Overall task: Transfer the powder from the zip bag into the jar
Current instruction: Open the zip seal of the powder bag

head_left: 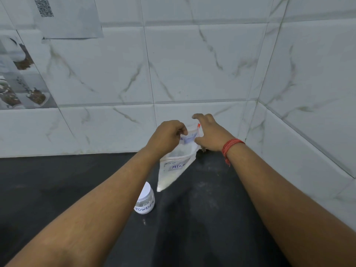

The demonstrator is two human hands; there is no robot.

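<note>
A clear zip bag point(174, 168) with white powder and a label reading "MILK" hangs tilted above the black counter. My left hand point(167, 136) pinches the bag's top edge from the left. My right hand point(209, 132) is at the bag's top right corner by the red zip end, thumb against the bag, fingers spread and lifted. A small clear jar point(145, 201) labelled "POWDER" stands on the counter below the bag's lower corner, partly hidden by my left forearm. Its top looks white; whether a lid is on it I cannot tell.
The black counter point(202, 218) runs to a marble-tiled wall point(192, 64) at the back and a second tiled wall on the right, forming a corner. A sheet of paper point(67, 16) with a QR code hangs at the upper left.
</note>
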